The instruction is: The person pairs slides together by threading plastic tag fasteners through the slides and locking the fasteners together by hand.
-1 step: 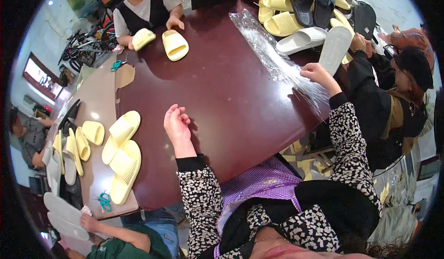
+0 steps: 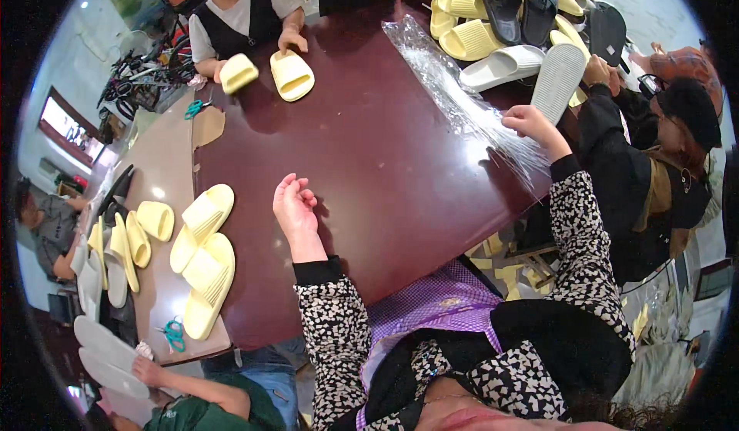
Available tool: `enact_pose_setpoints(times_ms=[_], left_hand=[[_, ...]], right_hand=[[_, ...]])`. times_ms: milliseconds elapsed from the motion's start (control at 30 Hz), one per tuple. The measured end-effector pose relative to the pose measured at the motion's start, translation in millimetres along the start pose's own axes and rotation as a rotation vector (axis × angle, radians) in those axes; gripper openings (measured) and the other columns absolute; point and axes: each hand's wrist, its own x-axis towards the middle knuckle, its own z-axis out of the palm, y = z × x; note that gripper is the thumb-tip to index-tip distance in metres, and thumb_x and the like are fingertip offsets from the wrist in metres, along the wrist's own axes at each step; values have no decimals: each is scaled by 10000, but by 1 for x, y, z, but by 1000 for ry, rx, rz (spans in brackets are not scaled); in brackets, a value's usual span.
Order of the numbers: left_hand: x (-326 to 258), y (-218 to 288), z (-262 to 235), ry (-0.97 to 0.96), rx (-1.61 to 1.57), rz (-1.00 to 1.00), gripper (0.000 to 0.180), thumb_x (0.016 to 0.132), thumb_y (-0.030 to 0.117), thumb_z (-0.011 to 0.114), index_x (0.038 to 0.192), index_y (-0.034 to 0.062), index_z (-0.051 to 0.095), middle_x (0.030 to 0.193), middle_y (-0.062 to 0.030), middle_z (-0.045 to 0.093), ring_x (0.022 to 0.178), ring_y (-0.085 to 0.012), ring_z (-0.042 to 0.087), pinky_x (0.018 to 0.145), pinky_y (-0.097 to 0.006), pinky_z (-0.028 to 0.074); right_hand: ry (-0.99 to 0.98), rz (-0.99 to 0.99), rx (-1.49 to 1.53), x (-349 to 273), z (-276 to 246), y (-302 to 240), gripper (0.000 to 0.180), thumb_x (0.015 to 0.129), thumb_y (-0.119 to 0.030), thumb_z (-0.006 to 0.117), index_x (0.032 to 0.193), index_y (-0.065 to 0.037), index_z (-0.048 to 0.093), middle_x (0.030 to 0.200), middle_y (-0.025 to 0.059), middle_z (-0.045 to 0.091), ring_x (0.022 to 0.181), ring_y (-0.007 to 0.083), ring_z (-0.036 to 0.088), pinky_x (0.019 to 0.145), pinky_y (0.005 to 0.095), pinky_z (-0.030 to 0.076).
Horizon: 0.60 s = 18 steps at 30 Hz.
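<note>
Right hand (image 2: 530,121) pinches the near end of the clear plastic bags (image 2: 454,92) lying across the dark table (image 2: 369,169), left hand (image 2: 292,206) resting empty, fingers loosely curled; peeling 1 bag free looks next.

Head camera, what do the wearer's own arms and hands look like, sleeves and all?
Both arms wear long sleeves in a black-and-white speckled print, each ending in a plain black cuff at the wrist. The left hand and right hand are bare: no gloves, and no rings or watch that I can make out.
</note>
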Motion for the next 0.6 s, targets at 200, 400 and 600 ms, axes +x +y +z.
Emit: enact_pose_setpoints(times_ms=[200, 400, 600], left_hand=[[0, -2, 5, -16, -5, 9, 173, 884, 63, 520, 1054, 43, 548, 827, -86, 619, 560, -125, 519, 476, -256, 404], [-1, 1, 4, 10, -10, -8, 166, 876, 49, 513, 1038, 30, 545, 817, -88, 613, 546, -119, 514, 462, -246, 400], [0, -2, 2, -21, -6, 12, 166, 880, 53, 504, 1040, 31, 542, 827, -91, 616, 558, -126, 519, 470, -252, 405]], right_hand=[[85, -52, 137, -16, -20, 31, 277, 852, -216, 619, 971, 30, 662, 770, -2, 622, 666, 82, 533, 609, 233, 441], [32, 20, 523, -28, -32, 37, 269, 870, -164, 578, 1026, 44, 649, 759, 6, 596, 677, 81, 517, 657, 229, 436], [-21, 0, 432, -33, -27, 53, 258, 870, -130, 561, 1030, 54, 643, 746, 8, 587, 670, 83, 515, 642, 232, 432]])
